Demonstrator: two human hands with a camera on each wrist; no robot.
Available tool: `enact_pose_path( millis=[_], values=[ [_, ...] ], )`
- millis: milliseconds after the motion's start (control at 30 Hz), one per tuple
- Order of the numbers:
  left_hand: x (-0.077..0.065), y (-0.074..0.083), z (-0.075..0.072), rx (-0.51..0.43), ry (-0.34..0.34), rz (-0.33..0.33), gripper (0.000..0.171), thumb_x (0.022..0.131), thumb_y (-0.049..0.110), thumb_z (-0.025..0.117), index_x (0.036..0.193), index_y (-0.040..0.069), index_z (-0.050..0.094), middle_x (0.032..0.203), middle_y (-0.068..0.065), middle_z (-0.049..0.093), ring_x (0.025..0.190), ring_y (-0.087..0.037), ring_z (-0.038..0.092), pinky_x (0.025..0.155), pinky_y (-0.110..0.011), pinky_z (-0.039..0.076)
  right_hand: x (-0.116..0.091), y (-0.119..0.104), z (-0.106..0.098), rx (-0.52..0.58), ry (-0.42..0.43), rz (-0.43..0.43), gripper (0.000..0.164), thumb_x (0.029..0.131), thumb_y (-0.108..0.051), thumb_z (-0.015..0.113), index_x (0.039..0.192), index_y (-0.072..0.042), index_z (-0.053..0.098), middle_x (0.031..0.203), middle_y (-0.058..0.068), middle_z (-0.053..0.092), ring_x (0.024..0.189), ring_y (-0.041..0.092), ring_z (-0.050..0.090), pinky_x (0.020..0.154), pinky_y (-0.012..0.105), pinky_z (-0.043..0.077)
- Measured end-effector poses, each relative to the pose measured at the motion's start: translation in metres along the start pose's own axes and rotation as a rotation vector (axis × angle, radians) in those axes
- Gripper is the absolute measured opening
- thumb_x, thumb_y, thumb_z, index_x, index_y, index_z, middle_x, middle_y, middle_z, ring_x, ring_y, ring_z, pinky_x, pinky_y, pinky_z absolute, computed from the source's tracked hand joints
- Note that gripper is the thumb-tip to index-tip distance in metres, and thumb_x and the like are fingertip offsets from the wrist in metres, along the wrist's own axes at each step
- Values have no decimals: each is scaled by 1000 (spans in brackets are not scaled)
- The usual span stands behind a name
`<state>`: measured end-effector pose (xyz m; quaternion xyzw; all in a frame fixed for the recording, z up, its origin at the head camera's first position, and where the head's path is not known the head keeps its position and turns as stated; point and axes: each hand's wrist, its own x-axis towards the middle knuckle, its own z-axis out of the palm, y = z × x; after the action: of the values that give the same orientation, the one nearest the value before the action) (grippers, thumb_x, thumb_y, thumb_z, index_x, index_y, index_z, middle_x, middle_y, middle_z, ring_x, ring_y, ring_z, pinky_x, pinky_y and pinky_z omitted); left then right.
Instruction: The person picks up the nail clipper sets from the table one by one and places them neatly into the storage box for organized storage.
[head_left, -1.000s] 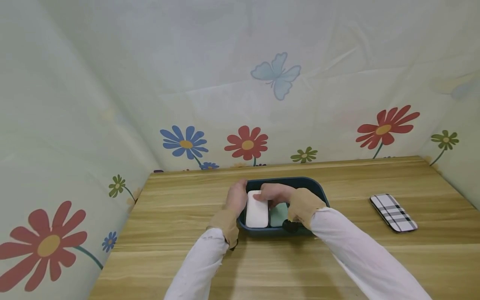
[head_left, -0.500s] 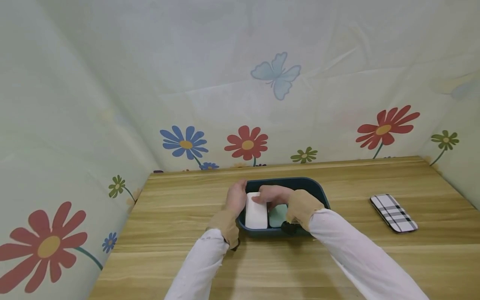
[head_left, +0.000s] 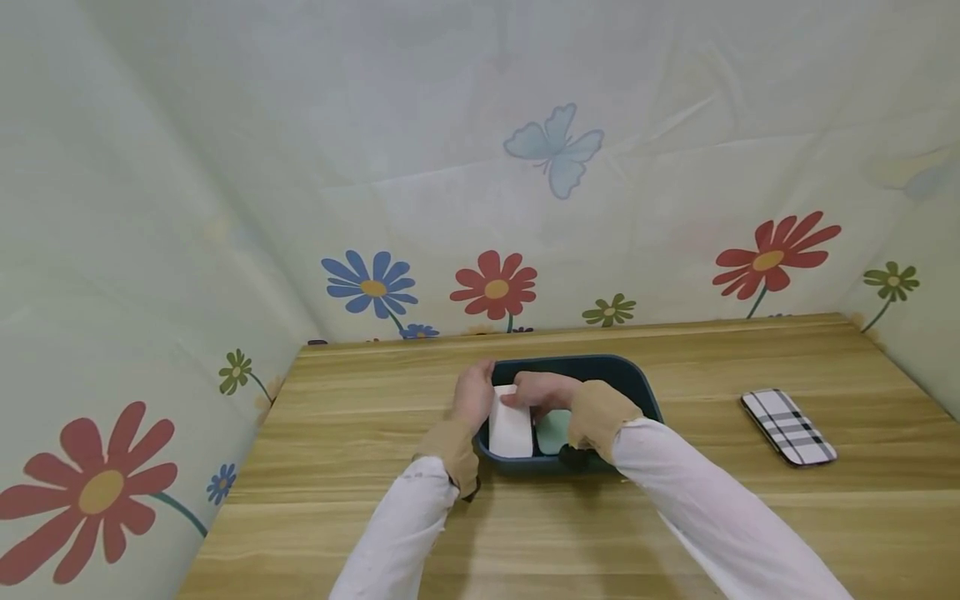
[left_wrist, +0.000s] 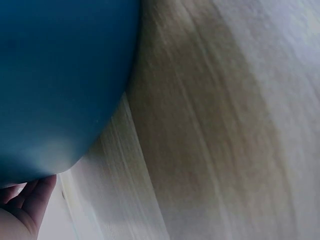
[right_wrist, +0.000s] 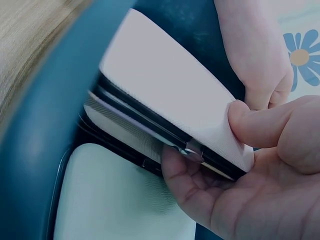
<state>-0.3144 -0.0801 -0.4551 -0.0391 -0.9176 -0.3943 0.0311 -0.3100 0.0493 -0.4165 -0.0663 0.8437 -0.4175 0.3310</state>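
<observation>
A dark blue bin (head_left: 637, 385) stands on the wooden table. My left hand (head_left: 474, 398) grips its left wall near the far corner; the left wrist view shows those fingers (left_wrist: 40, 197) against the outside. Inside, my right hand (head_left: 546, 389) holds a white glasses case (head_left: 512, 429) by its far end. In the right wrist view, the thumb presses on the case's white top (right_wrist: 165, 75) and the other fingers curl under its clasp side. The case is tilted, with a dark band along its edge. Beside it lies a mint green case (right_wrist: 120, 200), partly hidden in the head view by my right wrist.
A black and white plaid case (head_left: 789, 427) lies on the table (head_left: 360, 400) to the right of the bin. Behind the table hangs a pale curtain (head_left: 420, 150) printed with flowers and a butterfly.
My right hand and the white case have shifted slightly left, and the case leans more towards the bin's left wall. My left hand has stayed in place.
</observation>
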Motion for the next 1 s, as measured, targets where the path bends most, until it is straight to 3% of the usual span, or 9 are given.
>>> enact_pose_path(
  millis=[500,700,1000],
  values=[
    [0,-1,0,8,9,35,28,95,3,41,118,-3,56,114,-14,58,108,-24,51,88,-36,41,1,0,3,-74,81,-29,31,90,-19,57,106,8,55,84,12,56,74,22,55,68,38,51],
    [-1,-1,1,26,33,45,27,95,3,42,117,-3,57,112,-14,59,106,-24,52,88,-35,41,2,0,2,-69,97,-33,32,88,-16,59,108,9,54,86,12,56,74,22,56,67,36,51],
    [-2,1,-1,31,13,33,28,95,4,41,119,-2,56,114,-14,58,107,-24,52,88,-36,41,0,-2,1,-38,120,-12,33,86,-12,62,109,9,50,90,14,54,75,24,55,67,36,51]
  ],
)
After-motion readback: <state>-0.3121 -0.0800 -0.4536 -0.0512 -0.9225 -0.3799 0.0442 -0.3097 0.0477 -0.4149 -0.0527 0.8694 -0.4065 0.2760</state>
